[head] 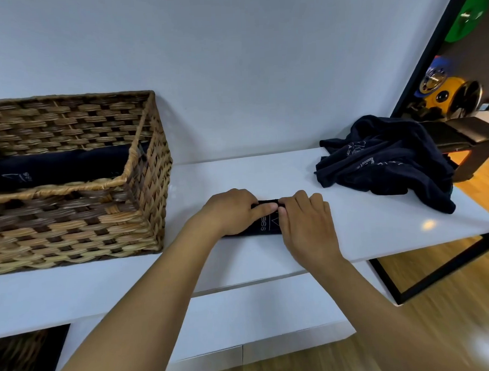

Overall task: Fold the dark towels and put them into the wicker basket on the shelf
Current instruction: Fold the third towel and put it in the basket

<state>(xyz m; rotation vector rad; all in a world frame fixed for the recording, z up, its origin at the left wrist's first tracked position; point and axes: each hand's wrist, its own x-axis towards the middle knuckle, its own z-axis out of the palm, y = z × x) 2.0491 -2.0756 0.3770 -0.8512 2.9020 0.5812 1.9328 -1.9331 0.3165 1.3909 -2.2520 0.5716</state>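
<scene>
The wicker basket [69, 179] sits on the white shelf [265, 170], left side, right up against the wall. Inside it, at the back, lies one dark rolled towel [60, 166] w/ a bit of white print on it. So that one looks done & put away.

In the middle of the shelf, just right of the basket, is the folded towel [266, 222]. It's a small, tight, dark bundle now, w/ white letters showing on top. Both hands are on it. The left hand [233, 212] has its fingers curled over the far edge & the thumb pressed along the top, holding the left part. The right hand [306, 224] grips the right part the same way, fingers curled over the edge. The two thumbs nearly meet in the middle. I think this towel is about finished: it looks folded or rolled all the way, and next it needs to go left into the basket. There's room in front of the first one.

Over on the right end of the shelf is a messy pile of dark towels [385, 162], all crumpled, not folded at all. Can't tell how many are in it, maybe 2 or more.

So approx.: 1 in the basket, 1 nearly ready in the hands, and the pile not started. A good bit of work is left.
</scene>
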